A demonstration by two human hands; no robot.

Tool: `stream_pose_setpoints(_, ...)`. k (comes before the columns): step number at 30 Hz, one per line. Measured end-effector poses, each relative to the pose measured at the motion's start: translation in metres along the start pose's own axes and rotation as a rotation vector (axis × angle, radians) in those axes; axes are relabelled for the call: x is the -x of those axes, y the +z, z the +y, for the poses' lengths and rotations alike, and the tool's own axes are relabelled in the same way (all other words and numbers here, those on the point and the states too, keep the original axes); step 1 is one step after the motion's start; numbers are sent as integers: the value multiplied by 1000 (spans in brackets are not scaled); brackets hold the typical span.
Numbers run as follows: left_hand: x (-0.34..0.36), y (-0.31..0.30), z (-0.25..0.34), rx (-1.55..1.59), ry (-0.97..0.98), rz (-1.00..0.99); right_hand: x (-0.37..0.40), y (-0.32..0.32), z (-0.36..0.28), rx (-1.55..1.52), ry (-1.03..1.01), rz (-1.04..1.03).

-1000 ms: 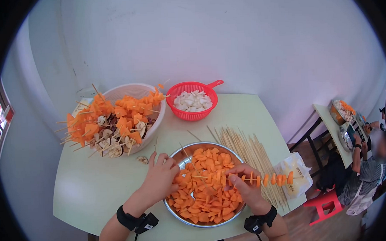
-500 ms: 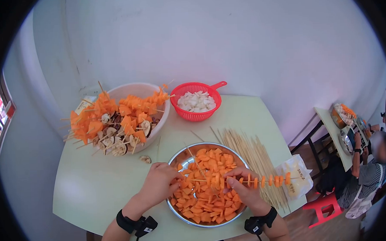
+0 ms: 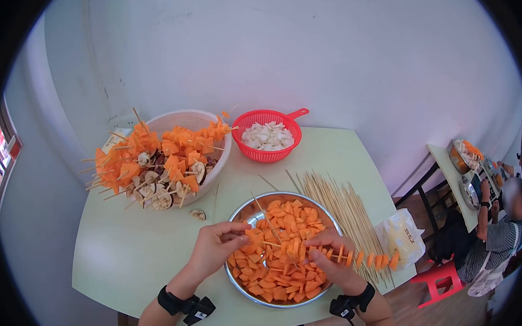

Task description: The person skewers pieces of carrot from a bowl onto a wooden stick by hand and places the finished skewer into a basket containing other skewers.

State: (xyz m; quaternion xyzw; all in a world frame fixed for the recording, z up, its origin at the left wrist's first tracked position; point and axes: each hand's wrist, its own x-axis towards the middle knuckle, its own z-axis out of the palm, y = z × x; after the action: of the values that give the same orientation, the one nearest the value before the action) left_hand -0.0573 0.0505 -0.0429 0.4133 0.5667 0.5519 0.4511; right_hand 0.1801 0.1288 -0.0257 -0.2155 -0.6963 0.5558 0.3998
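— Left hand [image 3: 217, 247]?
— Fingertips pinched on a carrot piece [image 3: 248, 237], over the left side of the steel bowl [image 3: 250, 218] of cut carrot.
— Right hand [image 3: 330, 260]?
— Closed around a half-loaded skewer [image 3: 361, 257], slanting down rightwards past the bowl's rim.
— Nearby?
— Bare sticks [image 3: 341, 209] just right of the bowl; white basket [image 3: 183, 115] of finished skewers and red strainer [image 3: 266, 156] farther back on the table [image 3: 131, 250].

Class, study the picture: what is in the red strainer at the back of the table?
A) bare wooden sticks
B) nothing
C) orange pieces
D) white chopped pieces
D: the red strainer holds white chopped pieces; the orange pieces lie in the metal bowl nearer the person.
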Motion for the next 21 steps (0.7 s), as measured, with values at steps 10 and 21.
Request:
stream_pose_setpoints(10,8,10,8,-63,-18,19,-1,0,-2,260,-134,-117)
stream_pose_setpoints(21,17,23,13,-177,69,154,-6,12,0,436,-434,-134)
